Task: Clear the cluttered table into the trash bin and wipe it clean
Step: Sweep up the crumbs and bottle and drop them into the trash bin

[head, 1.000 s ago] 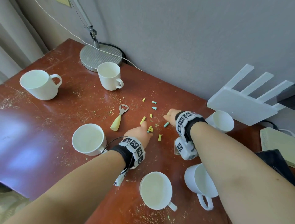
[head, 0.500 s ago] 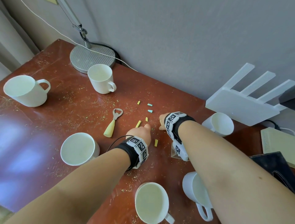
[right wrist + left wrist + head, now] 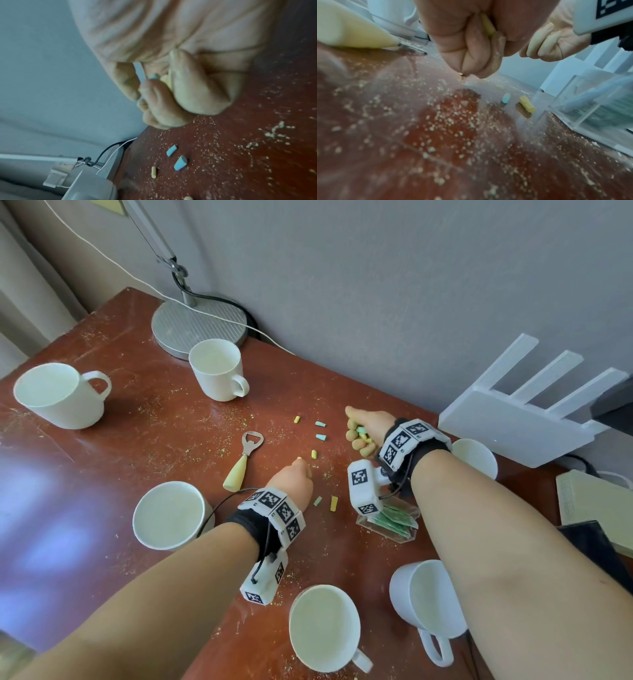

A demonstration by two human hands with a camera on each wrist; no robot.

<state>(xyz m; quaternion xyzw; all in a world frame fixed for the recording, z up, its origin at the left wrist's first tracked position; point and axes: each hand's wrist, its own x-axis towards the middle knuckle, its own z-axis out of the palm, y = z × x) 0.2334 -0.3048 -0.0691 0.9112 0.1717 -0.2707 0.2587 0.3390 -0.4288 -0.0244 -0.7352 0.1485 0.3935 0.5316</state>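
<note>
Small yellow and blue chalk-like bits lie scattered on the red-brown table (image 3: 102, 481). My left hand (image 3: 297, 478) is curled low over the table and holds a yellow bit (image 3: 488, 25) between its fingers. My right hand (image 3: 363, 428) is raised a little near the wall, fingers curled round several gathered bits (image 3: 161, 79). Two blue bits (image 3: 320, 430) (image 3: 180, 162) and a yellow bit (image 3: 296, 419) lie between the hands. A green bit (image 3: 318, 501) and a yellow bit (image 3: 334, 503) (image 3: 527, 104) lie just right of my left wrist. Fine crumbs dust the surface.
A yellow-handled bottle opener (image 3: 241, 463) lies left of my left hand. Several white mugs (image 3: 217, 369) (image 3: 171, 513) (image 3: 325, 628) ring the area. A lamp base (image 3: 198, 323) stands at the back, a clear box (image 3: 394, 520) of green packets under my right wrist, a white router (image 3: 520, 429) at right.
My right hand has lifted and turned palm up toward the wall with the gathered bits. My left hand has closed on a yellow bit near the opener.
</note>
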